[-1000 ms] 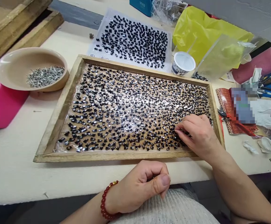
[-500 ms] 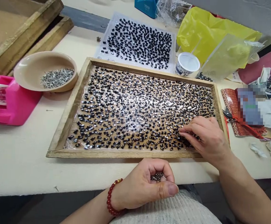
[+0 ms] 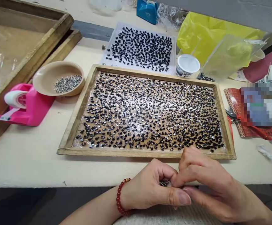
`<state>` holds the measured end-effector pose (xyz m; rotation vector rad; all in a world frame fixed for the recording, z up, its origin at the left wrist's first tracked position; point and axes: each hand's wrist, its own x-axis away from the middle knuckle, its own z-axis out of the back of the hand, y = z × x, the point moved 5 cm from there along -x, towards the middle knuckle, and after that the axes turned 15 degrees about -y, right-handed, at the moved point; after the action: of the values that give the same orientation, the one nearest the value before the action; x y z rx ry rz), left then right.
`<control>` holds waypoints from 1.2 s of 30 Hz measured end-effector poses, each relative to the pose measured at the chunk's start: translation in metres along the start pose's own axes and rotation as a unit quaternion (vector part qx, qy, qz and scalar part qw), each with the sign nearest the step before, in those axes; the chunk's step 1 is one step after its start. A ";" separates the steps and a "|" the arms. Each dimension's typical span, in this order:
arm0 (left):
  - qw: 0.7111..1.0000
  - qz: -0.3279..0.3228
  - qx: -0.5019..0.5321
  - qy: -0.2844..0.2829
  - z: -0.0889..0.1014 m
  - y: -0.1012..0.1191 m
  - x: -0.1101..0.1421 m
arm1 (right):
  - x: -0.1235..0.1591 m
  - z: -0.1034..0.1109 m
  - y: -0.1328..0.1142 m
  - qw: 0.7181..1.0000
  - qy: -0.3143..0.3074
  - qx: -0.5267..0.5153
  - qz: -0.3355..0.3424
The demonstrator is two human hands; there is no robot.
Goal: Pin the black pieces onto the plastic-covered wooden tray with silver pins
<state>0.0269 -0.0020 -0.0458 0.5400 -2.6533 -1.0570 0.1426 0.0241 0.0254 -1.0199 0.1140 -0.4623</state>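
My left hand, with a red bead bracelet on the wrist, is curled at the table's near edge around a small bunch of metal pins. My right hand has its fingertips pinched together at those pins, touching the left hand. Just beyond both hands lies a wooden tray lined with shiny film and covered with several small black pieces in rows.
A tan bowl of metal pins and a pink tape dispenser stand to the left. Behind the tray lie a clear sheet of black pieces, a white cup and yellow bags. Stacked wooden trays are at far left, clutter at right.
My right hand has left the tray's lower right area and come back to my left hand, fingertips now at the pins held there. The view has shifted left.
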 end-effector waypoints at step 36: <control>0.995 -0.050 -0.088 -0.001 0.010 0.003 0.020 | -0.072 0.057 0.050 0.879 0.111 0.409 -0.219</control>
<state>0.0049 -0.0020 -0.0490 0.6405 -2.5252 -1.3041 0.1115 0.1219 0.0047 -0.1372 -0.1114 -0.9426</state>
